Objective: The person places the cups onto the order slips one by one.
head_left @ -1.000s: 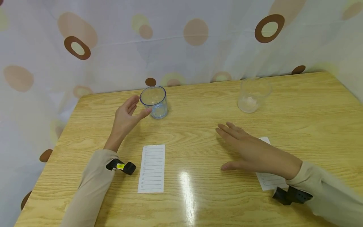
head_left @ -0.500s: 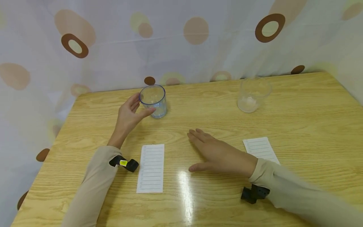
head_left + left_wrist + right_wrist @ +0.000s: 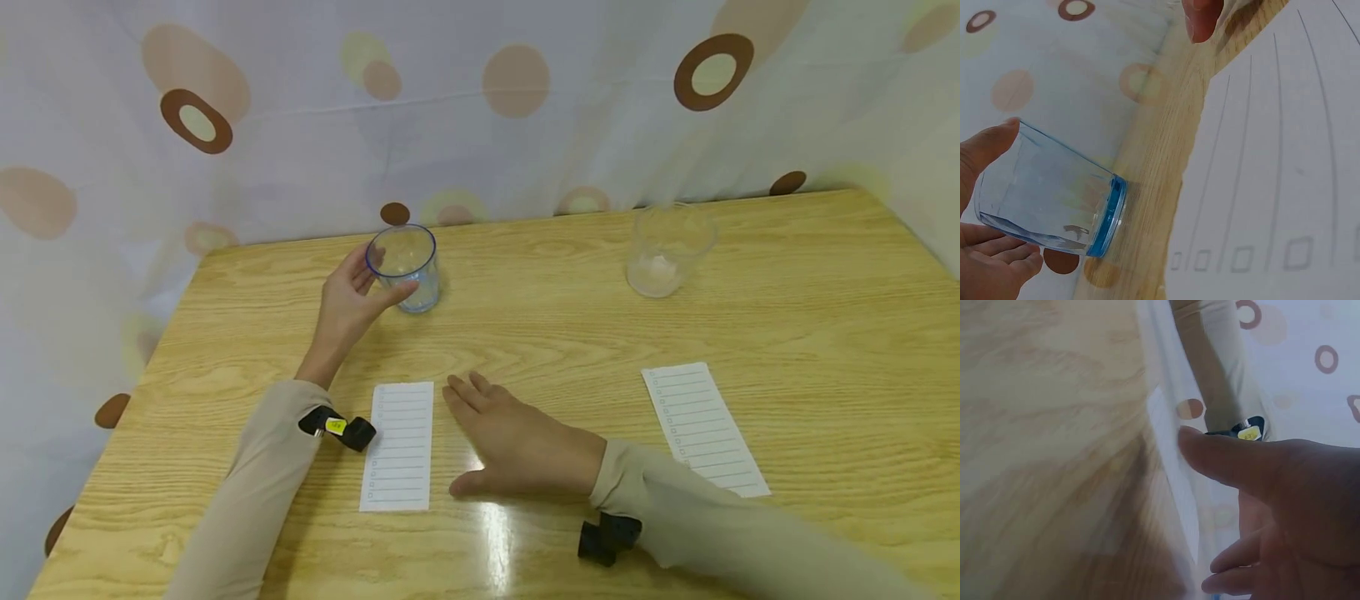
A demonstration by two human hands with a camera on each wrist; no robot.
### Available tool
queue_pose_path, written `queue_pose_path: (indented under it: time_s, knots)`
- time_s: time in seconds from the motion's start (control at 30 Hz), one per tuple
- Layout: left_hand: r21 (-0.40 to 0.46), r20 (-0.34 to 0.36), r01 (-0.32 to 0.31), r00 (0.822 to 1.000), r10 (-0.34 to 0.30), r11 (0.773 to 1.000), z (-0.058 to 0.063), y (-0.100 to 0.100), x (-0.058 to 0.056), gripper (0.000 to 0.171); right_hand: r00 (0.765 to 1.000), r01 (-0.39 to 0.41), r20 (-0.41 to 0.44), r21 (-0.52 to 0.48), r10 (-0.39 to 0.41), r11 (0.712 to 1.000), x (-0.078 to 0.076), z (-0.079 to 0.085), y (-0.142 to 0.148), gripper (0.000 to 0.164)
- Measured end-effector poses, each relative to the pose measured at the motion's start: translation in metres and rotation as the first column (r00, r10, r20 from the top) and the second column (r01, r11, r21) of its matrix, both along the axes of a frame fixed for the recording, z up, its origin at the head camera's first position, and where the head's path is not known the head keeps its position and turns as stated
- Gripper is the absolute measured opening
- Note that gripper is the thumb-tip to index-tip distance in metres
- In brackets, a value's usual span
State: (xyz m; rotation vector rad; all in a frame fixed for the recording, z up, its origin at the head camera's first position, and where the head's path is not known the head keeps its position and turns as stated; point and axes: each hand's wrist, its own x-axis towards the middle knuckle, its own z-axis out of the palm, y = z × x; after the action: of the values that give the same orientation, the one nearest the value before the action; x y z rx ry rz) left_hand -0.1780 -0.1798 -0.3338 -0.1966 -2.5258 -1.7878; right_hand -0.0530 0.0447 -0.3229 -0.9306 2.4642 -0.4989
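Note:
A clear glass with a blue rim [image 3: 420, 292] stands upright at the back left of the table. My left hand [image 3: 345, 304] holds it from the left, thumb across the front and fingers round the far side. In the left wrist view the glass [image 3: 1054, 187] appears sideways between thumb and fingers. My right hand [image 3: 513, 442], thumb spread and fingers extended, holds nothing. It is above the table, just right of a white checklist slip [image 3: 397, 450]. The right wrist view shows that hand [image 3: 1297, 512] with the slip [image 3: 1172, 475] beyond it.
A colourless cup [image 3: 656, 275] with something pale at its bottom stands at the back right. Another checklist slip [image 3: 705, 425] lies at the right, partly under the right sleeve [image 3: 697, 517]. Behind the wooden table [image 3: 540, 333] hangs a spotted curtain [image 3: 450, 150].
My right hand has moved left and slightly nearer, uncovering much of the right slip. My left hand has come in closer round the glass, which has stayed in place.

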Motion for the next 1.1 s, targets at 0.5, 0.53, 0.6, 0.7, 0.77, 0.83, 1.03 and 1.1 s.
queue_pose_path:
  time_s: [0.5, 0.53, 0.6, 0.7, 0.77, 0.83, 1.03, 1.1]
  knots:
    - [0.058, -0.015, -0.022, 1.000, 0.023, 0.998, -0.006, 0.004, -0.006, 0.084, 0.997, 0.011, -0.075, 0.037, -0.008, 0.999, 0.002, -0.015, -0.023, 0.100]
    - [0.060, -0.015, -0.024, 1.000, 0.025, 0.998, -0.006, 0.004, -0.006, 0.084, 0.997, 0.012, -0.075, 0.038, -0.009, 0.999, 0.002, -0.015, -0.024, 0.100]
    - [0.062, -0.018, -0.029, 0.999, 0.031, 0.998, -0.006, 0.004, -0.006, 0.083, 0.997, 0.018, -0.074, 0.044, -0.015, 0.999, 0.002, -0.016, -0.025, 0.100]
    - [0.061, -0.025, -0.034, 0.999, 0.035, 0.998, -0.006, 0.004, -0.006, 0.082, 0.997, 0.017, -0.081, 0.055, -0.012, 0.998, 0.003, -0.017, -0.026, 0.101]
    - [0.060, -0.030, -0.036, 0.999, 0.038, 0.998, -0.006, 0.004, -0.006, 0.082, 0.996, 0.013, -0.094, 0.062, -0.007, 0.998, 0.004, -0.017, -0.026, 0.100]
    - [0.059, -0.033, -0.038, 0.999, 0.040, 0.998, -0.006, 0.004, -0.006, 0.081, 0.994, 0.009, -0.106, 0.068, -0.002, 0.998, 0.004, -0.017, -0.026, 0.100]
    - [0.055, -0.055, -0.050, 0.997, 0.053, 0.997, -0.007, 0.003, -0.005, 0.079, 0.992, 0.004, -0.129, 0.080, 0.006, 0.997, 0.005, -0.017, -0.027, 0.099]
    - [0.058, -0.064, -0.052, 0.996, 0.056, 0.997, -0.007, 0.003, -0.004, 0.079, 0.991, 0.007, -0.130, 0.081, 0.003, 0.997, 0.005, -0.017, -0.028, 0.099]
